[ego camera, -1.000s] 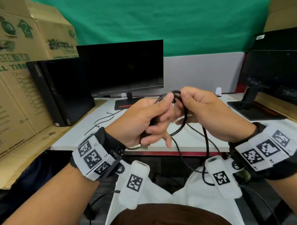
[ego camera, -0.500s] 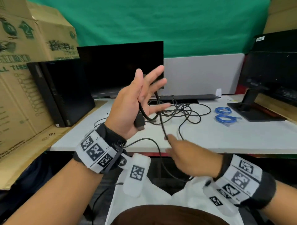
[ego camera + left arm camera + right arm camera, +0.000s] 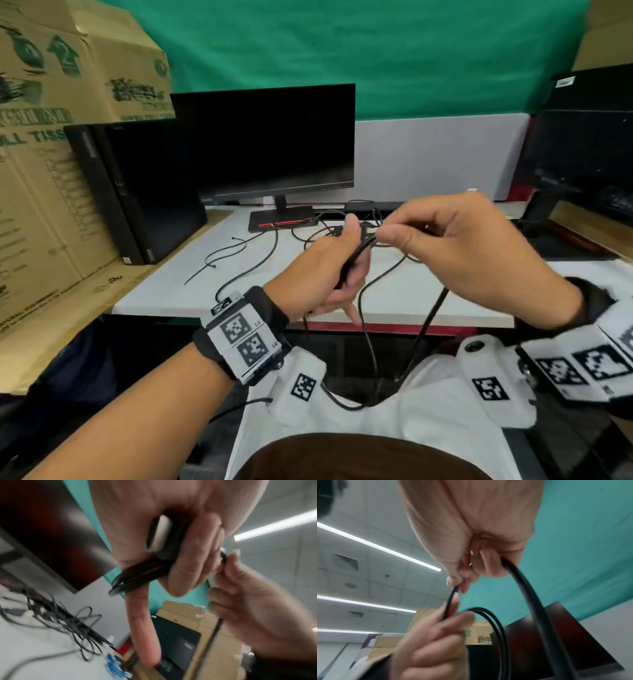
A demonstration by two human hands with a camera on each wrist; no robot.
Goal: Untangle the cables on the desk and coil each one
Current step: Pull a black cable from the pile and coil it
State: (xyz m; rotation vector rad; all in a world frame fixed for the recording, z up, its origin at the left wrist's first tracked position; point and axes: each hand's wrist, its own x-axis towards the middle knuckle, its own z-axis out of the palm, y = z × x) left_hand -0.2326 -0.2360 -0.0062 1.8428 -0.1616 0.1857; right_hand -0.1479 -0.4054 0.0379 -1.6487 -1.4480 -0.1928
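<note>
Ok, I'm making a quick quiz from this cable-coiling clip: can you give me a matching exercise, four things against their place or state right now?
Things:
1. left hand
2. right hand
3. monitor
4. cardboard box

Place or state:
a. screen dark, at the back of the desk
b. stands left of the desk
c. grips a bundle of black cable loops
d. pinches one strand of the black cable

Pairs: 1-c, 2-d, 3-a, 4-b

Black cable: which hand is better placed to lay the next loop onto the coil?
Right. The left hand already grips the gathered loops of the black cable with its plug, so it is occupied. The right hand pinches the free run beside it and can probably feed the next loop.
</note>
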